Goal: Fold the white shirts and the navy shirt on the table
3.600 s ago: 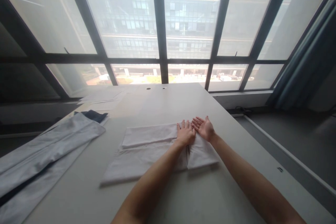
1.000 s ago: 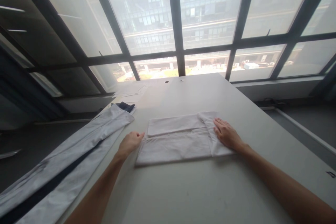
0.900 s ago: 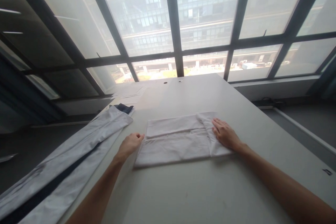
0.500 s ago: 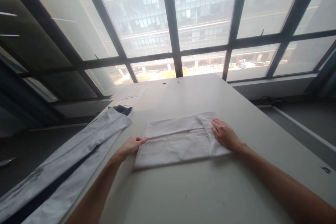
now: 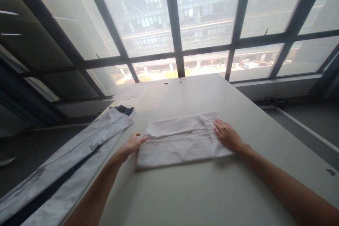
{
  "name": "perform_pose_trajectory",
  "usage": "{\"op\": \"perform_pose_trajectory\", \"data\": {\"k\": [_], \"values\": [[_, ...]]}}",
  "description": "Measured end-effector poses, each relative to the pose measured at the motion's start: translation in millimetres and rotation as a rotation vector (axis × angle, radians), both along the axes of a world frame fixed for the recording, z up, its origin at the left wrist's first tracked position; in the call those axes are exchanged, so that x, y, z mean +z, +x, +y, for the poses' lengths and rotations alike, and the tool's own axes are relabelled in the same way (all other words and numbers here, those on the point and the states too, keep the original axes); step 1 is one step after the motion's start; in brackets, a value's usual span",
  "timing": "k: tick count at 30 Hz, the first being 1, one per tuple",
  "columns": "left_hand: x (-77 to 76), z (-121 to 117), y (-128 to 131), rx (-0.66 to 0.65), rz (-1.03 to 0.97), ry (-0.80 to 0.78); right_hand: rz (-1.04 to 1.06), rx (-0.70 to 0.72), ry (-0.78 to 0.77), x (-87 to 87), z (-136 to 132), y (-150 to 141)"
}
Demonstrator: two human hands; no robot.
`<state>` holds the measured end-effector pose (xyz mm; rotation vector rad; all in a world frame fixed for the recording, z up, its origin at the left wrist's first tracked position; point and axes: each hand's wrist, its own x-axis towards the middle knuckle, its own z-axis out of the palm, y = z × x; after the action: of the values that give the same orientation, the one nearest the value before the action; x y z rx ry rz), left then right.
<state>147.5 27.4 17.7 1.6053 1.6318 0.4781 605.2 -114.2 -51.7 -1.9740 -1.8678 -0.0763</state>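
Observation:
A pale, light-grey garment [image 5: 174, 148] lies flat on the white table, folded into a rectangle with a seam or opening running along its middle; its exact kind is hard to tell. My left hand [image 5: 131, 145] is at the garment's left edge, its thumb touching the cloth near the middle fold and its fingers apart. At the other end, my right hand [image 5: 227, 136] rests flat on the garment's folded-over right part, fingers stretched out on the fabric.
More long pale garments [image 5: 87, 144], with dark cloth among them, lie along the left edge of the table [image 5: 201, 197]. Thin white sheets [image 5: 128, 92] are at the far left. Large windows [image 5: 203, 10] rise behind the table's far end.
The left hand has loosened its pinch on the garment's left edge, and its fingers have spread. The right hand stays on the right part of the cloth.

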Motion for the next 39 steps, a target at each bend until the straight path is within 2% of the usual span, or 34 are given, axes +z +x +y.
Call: {"op": "perform_pose_trajectory", "data": {"k": [4, 6, 10, 12, 14, 17, 20, 24, 26, 29, 32, 34, 37, 39], "values": [[2.8, -1.0, 3.6, -0.163, -0.086, -0.132, 0.007, 0.006, 0.008, -1.9, 0.4, 1.4], [0.5, -1.8, 7.3, -0.197, -0.133, -0.071, 0.005, 0.009, 0.011, -2.8, 0.7, 2.1], [-10.0, 1.4, 11.7, -0.087, -0.090, 0.188, -0.004, 0.008, 0.015, -5.1, 1.7, 3.7], [-13.1, 2.9, 12.1, -0.040, -0.068, 0.192, -0.005, 0.011, 0.014, -6.2, 2.2, 4.4], [-11.7, 1.3, 13.9, -0.033, -0.159, 0.136, -0.001, 0.012, 0.015, -6.7, 2.6, 4.6], [0.7, -6.5, 22.5, -0.052, -0.405, 0.048, 0.010, 0.010, 0.016, -6.1, 2.6, 3.8], [23.0, -13.5, 37.6, -0.118, -0.549, -0.008, 0.009, 0.004, 0.014, -4.5, 2.2, 2.2], [52.8, -12.2, 68.9, -0.148, -0.525, 0.124, 0.013, 0.004, 0.005, -2.8, 1.5, 0.9], [58.8, -12.2, 93.0, -0.142, -0.478, 0.204, 0.015, 0.010, 0.005, -2.7, 1.6, 1.0], [50.4, -21.1, 140.2, -0.204, -0.440, 0.183, 0.019, 0.014, 0.013, -3.7, 2.1, 1.6], [28.8, -35.0, 186.5, -0.314, -0.453, 0.077, 0.019, 0.018, 0.022, -4.5, 2.4, 2.1], [16.7, -39.6, 204.2, -0.430, -0.430, 0.028, 0.016, 0.017, 0.023, -4.1, 2.0, 1.9], [12.6, -35.0, 200.1, -0.547, -0.475, 0.136, 0.022, 0.020, 0.010, -2.4, 1.1, 0.2], [17.6, -28.6, 181.0, -0.496, -0.524, 0.267, 0.031, 0.020, 0.004, -1.4, 0.9, -1.1]]}}
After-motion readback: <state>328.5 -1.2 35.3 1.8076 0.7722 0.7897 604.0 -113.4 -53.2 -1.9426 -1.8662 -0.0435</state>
